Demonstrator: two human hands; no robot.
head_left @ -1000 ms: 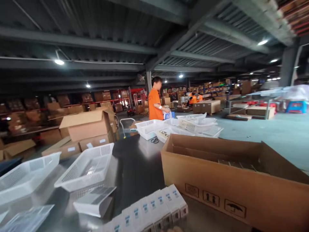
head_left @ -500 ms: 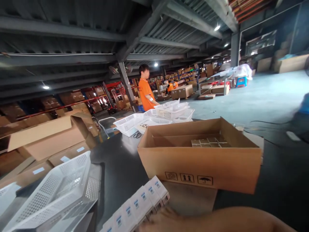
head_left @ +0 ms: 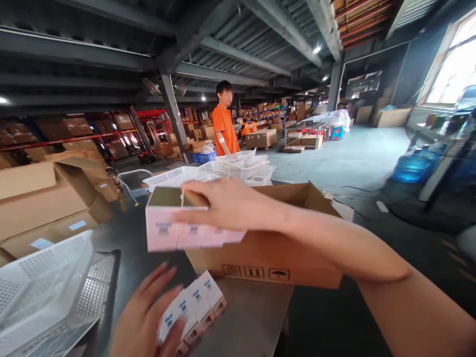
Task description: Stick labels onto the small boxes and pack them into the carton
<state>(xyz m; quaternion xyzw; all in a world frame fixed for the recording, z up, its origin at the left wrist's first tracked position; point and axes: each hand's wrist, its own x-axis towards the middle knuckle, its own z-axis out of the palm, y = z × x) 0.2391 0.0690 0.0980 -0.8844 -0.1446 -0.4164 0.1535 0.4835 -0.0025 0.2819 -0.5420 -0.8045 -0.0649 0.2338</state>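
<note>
My right hand (head_left: 219, 201) reaches across the near side of a large open cardboard carton (head_left: 267, 258) and grips a row of small white boxes (head_left: 159, 225) from above. The row is in the air, its printed side towards me, slightly blurred. Lower left, my left hand (head_left: 143, 317) is open with its fingers spread, over or beside a second row of small white boxes (head_left: 199, 302) on the dark table (head_left: 256, 317). Whether its fingertips touch them I cannot tell. My right arm hides most of the carton's inside.
A white perforated basket (head_left: 48, 277) stands at the left, with more white baskets (head_left: 174, 176) behind the carton. Opened cartons (head_left: 33, 198) are stacked at far left. A person in an orange shirt (head_left: 225, 131) stands beyond the table. Blue water bottles (head_left: 412, 166) are at the right.
My right hand has risen from the boxes on the table and now holds several of them up in front of the carton. My left hand has come into view. The camera has turned right.
</note>
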